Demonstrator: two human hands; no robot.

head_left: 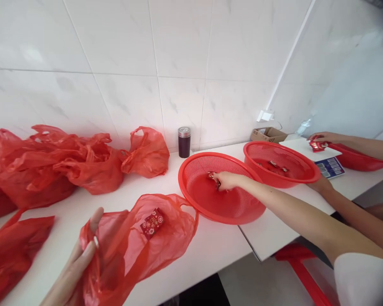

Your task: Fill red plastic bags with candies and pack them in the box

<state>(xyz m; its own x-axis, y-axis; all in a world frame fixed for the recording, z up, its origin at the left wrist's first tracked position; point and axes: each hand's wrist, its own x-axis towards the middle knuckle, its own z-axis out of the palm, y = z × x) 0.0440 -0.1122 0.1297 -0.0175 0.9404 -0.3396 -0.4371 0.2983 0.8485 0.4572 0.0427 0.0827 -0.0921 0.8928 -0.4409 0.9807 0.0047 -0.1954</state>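
Note:
My left hand point(79, 263), at the lower left, grips the rim of a thin red plastic bag point(166, 255), with the thumb and a finger at its edge. The bag gapes open on the white table, and a dark red packet with pale flower prints point(152, 222) lies in it. My right hand point(225, 181) reaches into a red perforated basket point(204, 202). Its fingers are closed on small shiny red-and-gold wrapped pieces point(214, 178), whose exact kind I cannot make out.
Several knotted red bags point(92, 170) line the left side. A dark tumbler point(184, 142) stands by the wall. To the right are a second red basket point(281, 182), a scale point(330, 167), a cardboard box point(268, 134) and a co-worker's hand point(322, 138) holding a red packet.

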